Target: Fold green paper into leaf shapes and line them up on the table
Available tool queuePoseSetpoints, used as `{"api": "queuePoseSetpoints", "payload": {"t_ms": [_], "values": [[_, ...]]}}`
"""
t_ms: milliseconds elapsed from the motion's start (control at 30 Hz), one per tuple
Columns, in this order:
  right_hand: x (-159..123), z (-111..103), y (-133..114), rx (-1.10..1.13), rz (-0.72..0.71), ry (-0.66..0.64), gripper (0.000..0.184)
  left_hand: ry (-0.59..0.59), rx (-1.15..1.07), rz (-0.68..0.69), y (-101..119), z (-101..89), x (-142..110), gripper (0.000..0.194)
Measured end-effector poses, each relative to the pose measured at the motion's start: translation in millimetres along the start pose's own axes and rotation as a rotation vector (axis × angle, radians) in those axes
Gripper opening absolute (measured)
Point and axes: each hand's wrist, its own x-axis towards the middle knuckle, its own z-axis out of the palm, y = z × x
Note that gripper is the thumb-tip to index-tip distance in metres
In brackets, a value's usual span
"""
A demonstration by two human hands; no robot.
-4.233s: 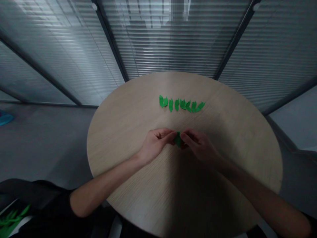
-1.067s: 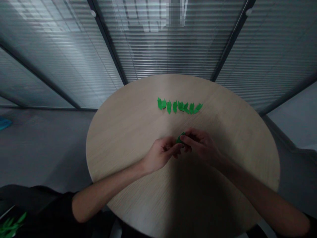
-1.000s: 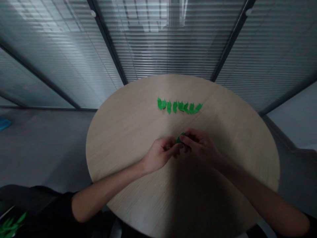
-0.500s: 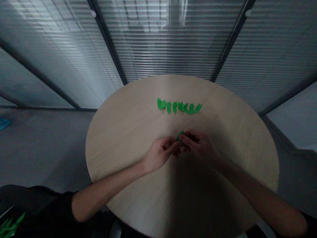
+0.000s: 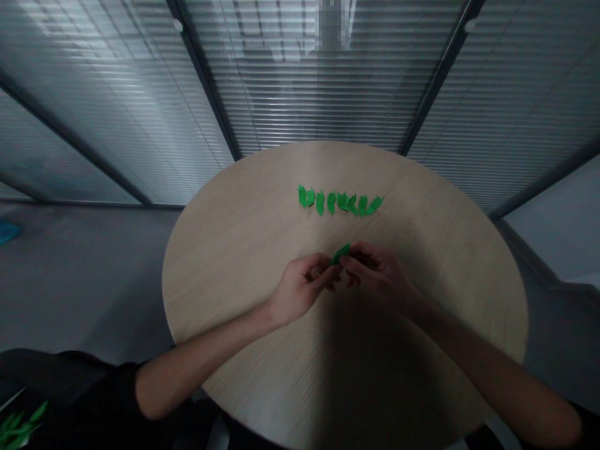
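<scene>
Between my fingertips, above the middle of the table, is a small green leaf-shaped piece (image 5: 340,254). My left hand (image 5: 302,284) pinches its lower left end with thumb and fingers. My right hand (image 5: 377,270) has its thumb and fingertips closed on the piece from the right. Fingers cover part of it. Beyond my hands, a row of similar green leaf-shaped pieces (image 5: 331,202) lies on the round wooden table (image 5: 234,250); some of them touch or overlap.
More green leaf-like pieces (image 5: 23,425) are at the lower left corner, beside my dark sleeve. Glass partitions with blinds (image 5: 319,106) stand behind the table's far edge. A blue object (image 5: 8,232) lies on the carpet at the far left.
The green piece between my fingers has turned and shows more of its surface, its tip pointing up and right. My hands have barely shifted; the row is unchanged.
</scene>
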Motion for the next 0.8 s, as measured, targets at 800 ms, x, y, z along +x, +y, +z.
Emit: {"api": "queuePoseSetpoints", "payload": {"t_ms": [800], "values": [[1.2, 0.7, 1.5, -0.014, -0.038, 0.024, 0.025, 0.058, -0.124, 0.165, -4.6, -1.5, -0.3, 0.018]]}}
